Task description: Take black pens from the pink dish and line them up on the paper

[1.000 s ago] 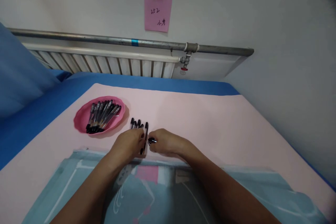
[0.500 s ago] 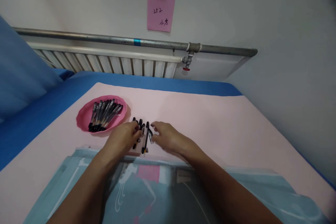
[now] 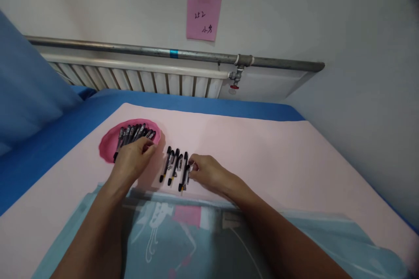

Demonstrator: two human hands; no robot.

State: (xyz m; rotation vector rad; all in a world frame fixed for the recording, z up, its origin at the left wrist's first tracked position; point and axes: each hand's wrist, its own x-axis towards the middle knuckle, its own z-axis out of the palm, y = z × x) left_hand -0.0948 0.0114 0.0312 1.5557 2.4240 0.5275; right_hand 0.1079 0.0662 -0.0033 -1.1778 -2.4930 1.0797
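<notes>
My left hand point(image 3: 135, 157) reaches over the front right rim of a pink basin point(image 3: 106, 148). Its thumb and forefinger are apart, with nothing visible between them. Black gel pens point(image 3: 126, 135) fill the basin, partly hidden by that hand. On the pink cloth to its right lies a row of three pens, the rightmost pen point(image 3: 183, 170) among them. Short dark-and-clear pieces like caps, and small shiny bits, lie beside them. My right hand point(image 3: 209, 172) has its fingers curled in at the row's right end, its fingertips on a pen cap point(image 3: 187, 174).
A pale pink cloth point(image 3: 262, 152) covers the blue-edged surface. Patterned light-blue fabric point(image 3: 157, 244) lies along the front, under my forearms. Behind are a white radiator point(image 3: 157, 80), a metal pipe with a valve point(image 3: 237, 76) and a pink note point(image 3: 203, 17) on the wall.
My left hand has moved left from the row of pens to the basin. My right hand stays at the row's end, where the cap now lies straighter beside the pen.
</notes>
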